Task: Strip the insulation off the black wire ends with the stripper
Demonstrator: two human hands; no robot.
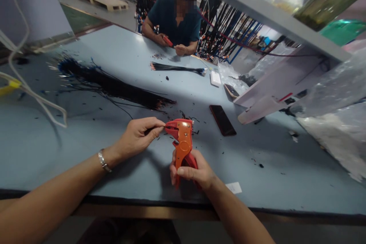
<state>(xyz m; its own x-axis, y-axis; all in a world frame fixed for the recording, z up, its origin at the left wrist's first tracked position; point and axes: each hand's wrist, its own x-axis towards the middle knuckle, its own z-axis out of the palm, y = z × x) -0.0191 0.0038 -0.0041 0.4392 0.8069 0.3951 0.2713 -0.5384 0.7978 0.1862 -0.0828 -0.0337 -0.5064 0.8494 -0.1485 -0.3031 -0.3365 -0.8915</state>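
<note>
One wire stripper (pixel 184 137), likely stiff, light: my right hand (pixel 197 171) wraps its handles (pixel 190 160); my left hand (pixel 141 132) pinches a thin, probably pliant wire (pixel 165 126).

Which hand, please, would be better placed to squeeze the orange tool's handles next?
The right hand, I'd judge: it grips the orange tool by its handles, while the left hand pinches a thin dark strand at the tool's red nose.

Orange-red stripper (pixel 184 137) points left — wire (pixel 166 126) at nose.
</note>
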